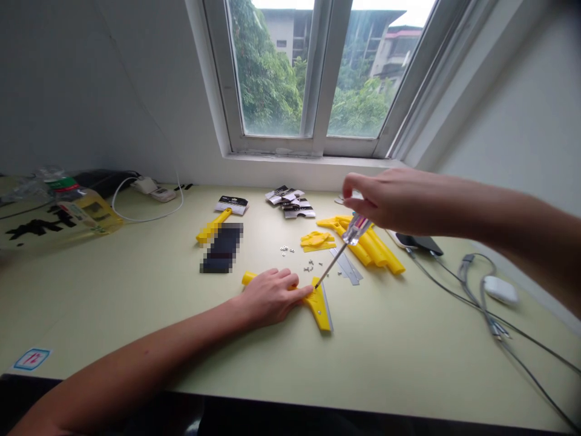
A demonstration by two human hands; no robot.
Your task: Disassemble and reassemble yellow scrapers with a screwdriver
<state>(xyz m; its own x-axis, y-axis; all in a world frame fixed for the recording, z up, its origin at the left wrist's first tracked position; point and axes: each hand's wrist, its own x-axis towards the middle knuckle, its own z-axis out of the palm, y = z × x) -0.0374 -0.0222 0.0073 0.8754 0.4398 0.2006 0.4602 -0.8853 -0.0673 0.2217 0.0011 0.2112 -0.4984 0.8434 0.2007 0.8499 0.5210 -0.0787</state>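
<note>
My left hand (271, 297) is closed over the handle of a yellow scraper (320, 310), pressing it to the table with the index finger near its head. A metal blade shows along the scraper's right edge, and a screw sits low on the head. Above it my right hand (370, 192) grips the clear handle of a screwdriver (338, 262) from the top. The shaft slants down to the left, its tip on the upper part of the scraper head. Small screws (308, 266), nuts (285, 249) and flat metal blades (348, 266) lie just beyond.
Yellow handles (372, 245) and small yellow plates (318, 240) lie behind the screws. A packaged yellow scraper (213, 227), a pixelated dark object (222, 248) and black-and-white cards (297, 203) are farther back. Cables (481, 297) and a white case (500, 289) lie right; a bottle (84, 206) lies left.
</note>
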